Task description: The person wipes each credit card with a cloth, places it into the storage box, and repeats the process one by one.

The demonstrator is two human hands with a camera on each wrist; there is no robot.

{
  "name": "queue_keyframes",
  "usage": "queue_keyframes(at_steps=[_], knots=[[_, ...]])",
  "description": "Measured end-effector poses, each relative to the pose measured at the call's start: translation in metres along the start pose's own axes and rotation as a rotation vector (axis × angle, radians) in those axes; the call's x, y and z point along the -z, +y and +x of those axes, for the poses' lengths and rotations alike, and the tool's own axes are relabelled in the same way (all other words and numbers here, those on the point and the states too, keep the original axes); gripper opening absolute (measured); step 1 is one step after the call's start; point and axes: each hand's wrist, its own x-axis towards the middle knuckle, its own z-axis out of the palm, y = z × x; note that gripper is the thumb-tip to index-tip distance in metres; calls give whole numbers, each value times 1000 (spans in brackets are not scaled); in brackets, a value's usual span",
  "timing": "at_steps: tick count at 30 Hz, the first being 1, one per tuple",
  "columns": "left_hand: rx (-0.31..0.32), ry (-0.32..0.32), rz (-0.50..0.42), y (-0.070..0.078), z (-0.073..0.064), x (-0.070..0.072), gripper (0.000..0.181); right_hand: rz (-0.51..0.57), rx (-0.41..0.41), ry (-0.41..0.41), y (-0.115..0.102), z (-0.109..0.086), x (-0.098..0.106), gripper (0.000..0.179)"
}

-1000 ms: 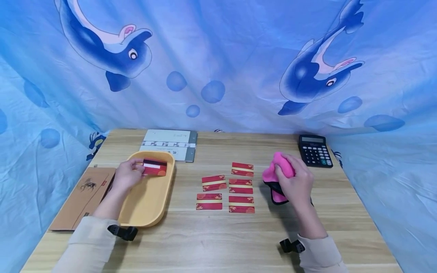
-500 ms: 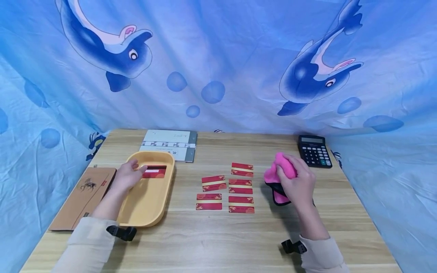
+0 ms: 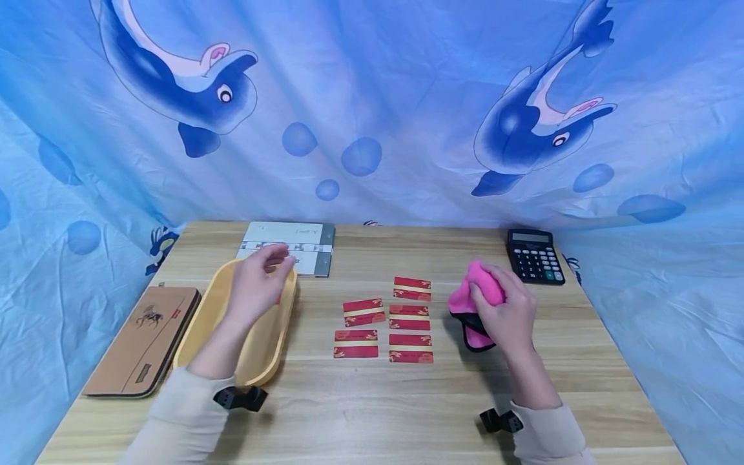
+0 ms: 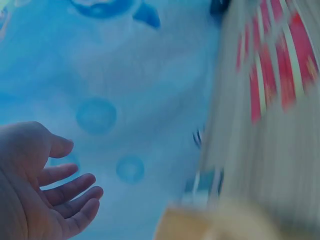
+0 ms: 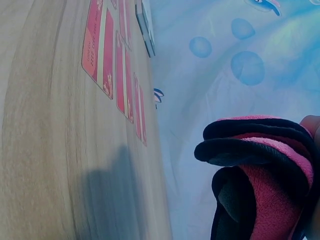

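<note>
Currently left hand [image 3: 258,284] holds nothing, fingers loosely bent and apart, above the far part of the yellow tray [image 3: 264,355]. Sliver of red card [image 3: 278,299] shows in the tray, rest hidden behind that hand. Right hand [image 3: 511,310] grips a folded pink cloth [image 3: 463,298] with black edging, thumb pressed against it. Five red striped cards [image 3: 409,317] lie flat on the wooden surface [image 3: 360,413] between tray and cloth, none overlapping. Brown horse-print case [image 3: 142,339] sits just left of tray, grey-white book [image 3: 302,237] behind it. Calculator [image 3: 535,256] beyond right hand, far right corner.
</note>
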Motion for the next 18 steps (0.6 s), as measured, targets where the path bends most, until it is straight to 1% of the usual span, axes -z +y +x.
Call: queue_keyframes(at_steps=[2,4,6,9,12,14,18], knots=[[-14,-23,-38,13,0,-13,38,-2,-12,-6,1,-1,0,36],[-26,-43,-52,24,-1,-27,38,-6,-24,-11,2,-1,0,36],[-36,-75,-71,33,-4,-41,37,-6,-33,-15,2,-1,1,36],[-65,-113,-91,42,-7,-63,37,-2,-39,-13,2,-2,2,37],[-92,-154,-102,46,-8,-86,36,3,-39,-9,2,-3,2,37],[-107,-177,-114,46,-7,-99,35,6,-37,-13,2,-3,2,37],[-135,-209,-166,39,-5,-119,31,16,-36,-10,0,-4,1,37]])
